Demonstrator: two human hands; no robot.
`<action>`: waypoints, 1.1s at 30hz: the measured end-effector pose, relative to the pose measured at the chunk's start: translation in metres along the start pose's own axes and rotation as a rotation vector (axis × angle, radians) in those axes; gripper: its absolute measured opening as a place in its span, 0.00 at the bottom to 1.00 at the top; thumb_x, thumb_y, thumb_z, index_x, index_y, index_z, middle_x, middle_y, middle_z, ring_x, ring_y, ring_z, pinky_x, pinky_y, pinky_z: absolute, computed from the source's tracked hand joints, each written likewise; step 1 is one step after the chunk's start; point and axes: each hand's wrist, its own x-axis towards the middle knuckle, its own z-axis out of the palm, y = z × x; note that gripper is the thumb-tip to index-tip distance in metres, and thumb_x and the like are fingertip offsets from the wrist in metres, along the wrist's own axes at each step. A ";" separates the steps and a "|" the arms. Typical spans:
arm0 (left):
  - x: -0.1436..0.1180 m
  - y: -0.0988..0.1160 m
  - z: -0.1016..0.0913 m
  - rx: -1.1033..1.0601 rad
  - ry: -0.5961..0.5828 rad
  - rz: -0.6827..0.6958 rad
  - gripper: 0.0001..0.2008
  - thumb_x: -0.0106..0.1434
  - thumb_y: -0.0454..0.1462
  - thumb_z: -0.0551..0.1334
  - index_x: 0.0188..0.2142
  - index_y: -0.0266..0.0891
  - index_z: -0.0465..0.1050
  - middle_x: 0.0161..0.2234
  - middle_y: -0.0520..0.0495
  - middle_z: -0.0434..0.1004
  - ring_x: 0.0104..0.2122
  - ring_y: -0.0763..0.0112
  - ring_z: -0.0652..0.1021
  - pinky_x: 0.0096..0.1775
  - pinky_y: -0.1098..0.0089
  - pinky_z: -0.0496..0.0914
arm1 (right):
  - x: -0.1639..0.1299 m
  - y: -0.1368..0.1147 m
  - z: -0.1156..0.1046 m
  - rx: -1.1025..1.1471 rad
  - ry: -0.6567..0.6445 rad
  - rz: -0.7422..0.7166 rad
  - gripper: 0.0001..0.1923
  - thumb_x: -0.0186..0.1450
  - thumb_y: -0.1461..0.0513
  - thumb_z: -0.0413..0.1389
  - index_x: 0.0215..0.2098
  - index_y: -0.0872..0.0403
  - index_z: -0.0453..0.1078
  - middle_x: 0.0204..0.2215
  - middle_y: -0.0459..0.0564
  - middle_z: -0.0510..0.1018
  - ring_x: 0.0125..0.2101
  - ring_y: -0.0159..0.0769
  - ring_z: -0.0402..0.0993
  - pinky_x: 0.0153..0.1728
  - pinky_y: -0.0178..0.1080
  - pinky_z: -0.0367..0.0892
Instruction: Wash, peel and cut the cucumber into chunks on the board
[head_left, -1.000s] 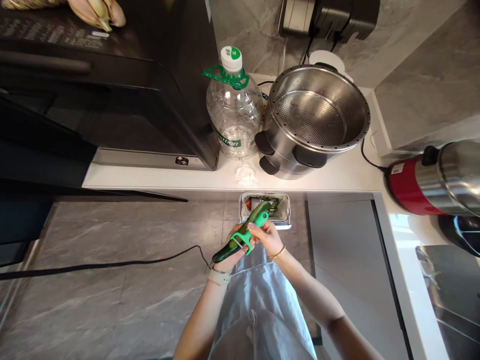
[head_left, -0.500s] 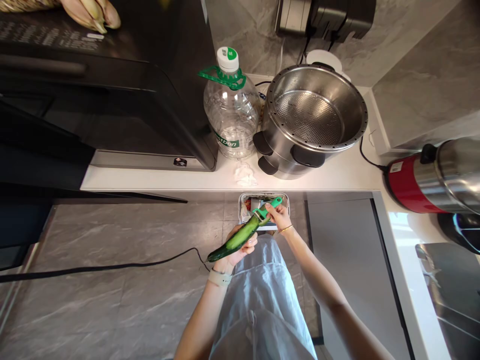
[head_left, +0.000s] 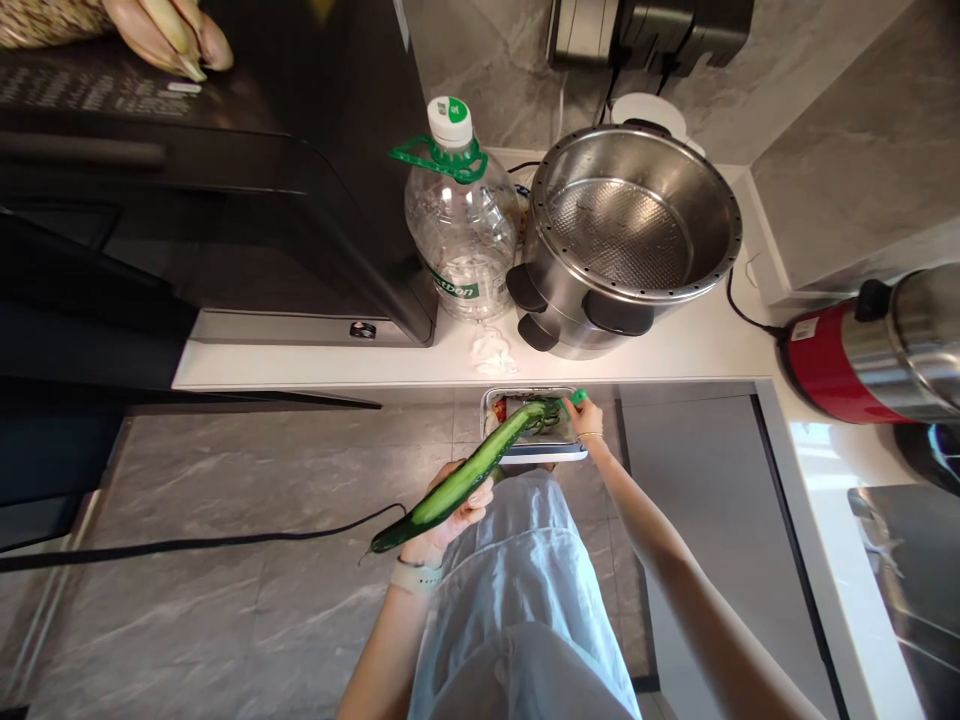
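Note:
My left hand [head_left: 450,515] grips a long green cucumber [head_left: 457,478] near its middle; the cucumber slants from lower left up toward a small bin [head_left: 570,452] on the floor. One side of the cucumber shows pale peeled flesh. My right hand [head_left: 587,417] holds a green peeler [head_left: 576,398] at the far tip of the cucumber, right above the bin. Peelings and scraps lie inside the bin. A watch sits on my left wrist and a thin bangle on my right.
On the white counter [head_left: 675,350] stand a steel steamer pot [head_left: 630,235], a clear plastic bottle [head_left: 461,225] with a green handle, a black oven [head_left: 225,180] and a red-and-steel appliance [head_left: 877,350]. A black cable [head_left: 187,545] runs across the grey floor.
My right hand has drawn the peeler up along the cucumber from near my left hand to its far tip over the bin. The cucumber has stretched out lower and to the left.

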 end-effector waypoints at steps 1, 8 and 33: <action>-0.002 0.001 -0.001 0.003 0.007 0.006 0.12 0.61 0.39 0.57 0.24 0.35 0.65 0.20 0.50 0.59 0.21 0.77 0.63 0.19 0.79 0.56 | -0.002 0.002 -0.003 -0.001 0.019 0.007 0.23 0.54 0.44 0.56 0.17 0.52 0.60 0.18 0.51 0.75 0.22 0.35 0.69 0.25 0.35 0.59; 0.009 -0.003 -0.012 0.032 0.039 0.049 0.11 0.60 0.38 0.57 0.23 0.35 0.66 0.20 0.49 0.60 0.21 0.77 0.61 0.19 0.78 0.55 | -0.057 -0.033 -0.012 0.904 -0.264 0.510 0.21 0.56 0.43 0.58 0.27 0.51 0.65 0.24 0.47 0.77 0.30 0.38 0.75 0.36 0.42 0.71; 0.050 -0.024 -0.004 0.281 0.087 -0.045 0.19 0.65 0.45 0.52 0.30 0.32 0.71 0.22 0.44 0.71 0.15 0.73 0.67 0.16 0.74 0.56 | -0.127 -0.104 -0.049 0.920 -0.391 0.373 0.21 0.47 0.46 0.67 0.23 0.54 0.73 0.18 0.43 0.73 0.22 0.28 0.68 0.24 0.32 0.64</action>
